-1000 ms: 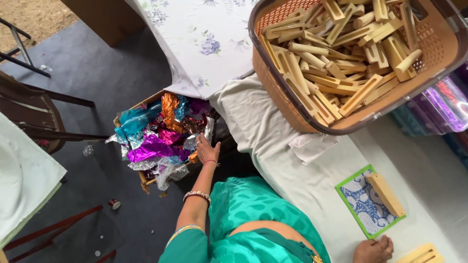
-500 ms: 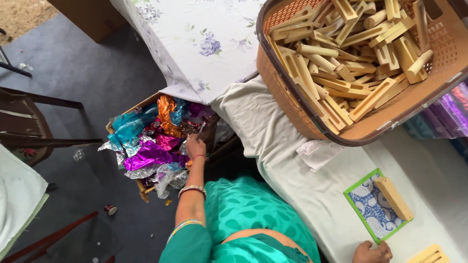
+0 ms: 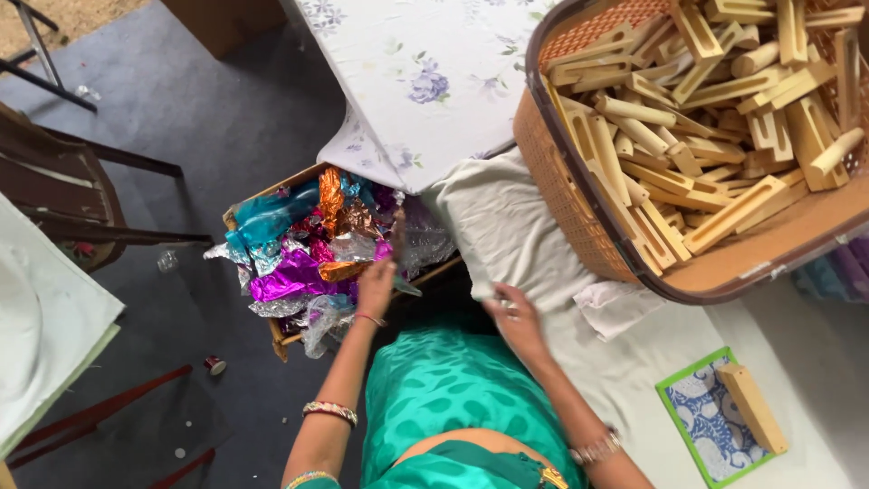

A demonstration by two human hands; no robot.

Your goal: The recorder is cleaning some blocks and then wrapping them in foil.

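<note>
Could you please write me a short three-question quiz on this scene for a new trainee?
1. True or false: the left hand is at the box of shiny wrappers.
2. What fills the brown basket? A) wooden pieces B) fruit C) cloth
3. What lies on the green-edged card?

Key: 1 true; 2 A; 3 a wooden block, while the right hand rests on the white cloth.

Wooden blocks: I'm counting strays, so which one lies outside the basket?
The single wooden block lying on the green-edged patterned sheet on the table; all the others are piled inside the woven basket.
</note>
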